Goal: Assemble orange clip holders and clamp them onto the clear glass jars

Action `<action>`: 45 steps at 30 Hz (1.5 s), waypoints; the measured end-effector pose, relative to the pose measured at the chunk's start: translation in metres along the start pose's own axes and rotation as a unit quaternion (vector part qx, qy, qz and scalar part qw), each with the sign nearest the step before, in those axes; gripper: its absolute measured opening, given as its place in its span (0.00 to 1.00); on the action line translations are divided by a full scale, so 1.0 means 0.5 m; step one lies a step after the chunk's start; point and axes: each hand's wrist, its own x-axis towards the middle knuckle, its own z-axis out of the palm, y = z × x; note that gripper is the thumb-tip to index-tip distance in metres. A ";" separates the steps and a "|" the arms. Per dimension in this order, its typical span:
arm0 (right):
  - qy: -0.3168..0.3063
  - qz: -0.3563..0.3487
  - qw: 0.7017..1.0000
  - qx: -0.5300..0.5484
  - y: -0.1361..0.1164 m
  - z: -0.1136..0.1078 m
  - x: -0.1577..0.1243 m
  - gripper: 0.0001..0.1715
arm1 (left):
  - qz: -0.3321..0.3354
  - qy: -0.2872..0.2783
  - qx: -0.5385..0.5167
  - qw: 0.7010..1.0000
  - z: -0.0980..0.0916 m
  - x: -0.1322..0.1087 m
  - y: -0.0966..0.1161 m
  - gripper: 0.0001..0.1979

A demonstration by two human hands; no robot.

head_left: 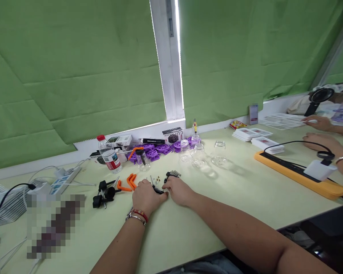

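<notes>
My left hand [147, 196] wears bracelets and rests low over the table, its fingers closed on a slim black part [158, 190]. Close beside it, my right hand [180, 191] is curled with its fingertips at a small black piece [167, 177]; its grip is partly hidden. Just beyond that hand lies a cluster of small metal springs or screws [175, 173]. Tiny brass-coloured pieces [158, 178] are scattered between the hands. Left of my left hand are orange angled pieces [131, 181] and a bunch of black parts with metal rods [106, 193].
A red-capped bottle [109, 154], purple parts [153, 153] and upturned clear cups [199, 156] stand along the back. A yellow power strip [297, 175] lies right, near another person's hands [318, 141]. Stacked cards [246, 134] sit at back right. Cables and a white power strip [65, 179] are left.
</notes>
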 end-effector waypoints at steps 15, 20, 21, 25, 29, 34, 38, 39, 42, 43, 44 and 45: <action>-0.014 -0.024 0.999 -0.034 -0.035 0.011 0.020 0.18 | 0.026 0.027 0.032 0.999 -0.017 -0.041 -0.001 0.36; -0.061 0.042 0.996 0.040 -0.054 0.015 0.014 0.09 | 0.007 0.016 0.033 0.999 -0.017 -0.044 -0.001 0.33; -0.065 0.060 0.995 0.045 -0.056 0.015 0.014 0.08 | 0.004 0.011 0.030 0.999 -0.017 -0.045 -0.001 0.34; -0.071 0.084 0.993 0.043 -0.058 0.009 0.012 0.09 | -0.019 -0.006 0.022 1.000 -0.018 -0.050 0.002 0.34; -0.063 0.084 0.994 0.016 -0.044 -0.018 0.000 0.09 | -0.022 -0.010 0.016 1.000 -0.018 -0.049 -0.001 0.37; -0.063 0.095 0.993 0.018 -0.017 -0.053 -0.011 0.09 | -0.043 -0.015 0.027 0.999 -0.022 -0.040 -0.014 0.37; -0.052 0.108 0.991 0.054 0.000 -0.063 -0.009 0.14 | -0.050 -0.030 0.036 0.998 -0.033 -0.040 -0.014 0.34; -0.048 0.107 0.991 0.063 0.004 -0.063 -0.008 0.14 | -0.048 -0.031 0.038 0.998 -0.036 -0.040 -0.013 0.33; -0.042 0.091 0.992 0.079 0.011 -0.067 -0.008 0.12 | -0.038 -0.027 0.037 0.998 -0.040 -0.041 -0.012 0.32; -0.039 0.089 0.992 0.081 0.012 -0.070 -0.009 0.11 | -0.035 -0.027 0.035 0.998 -0.040 -0.040 -0.014 0.33; -0.036 0.089 0.992 0.082 0.012 -0.074 -0.010 0.11 | -0.033 -0.028 0.031 0.999 -0.039 -0.039 -0.015 0.33; -0.033 0.088 0.992 0.079 0.011 -0.079 -0.011 0.10 | -0.034 -0.029 0.029 0.999 -0.039 -0.038 -0.017 0.34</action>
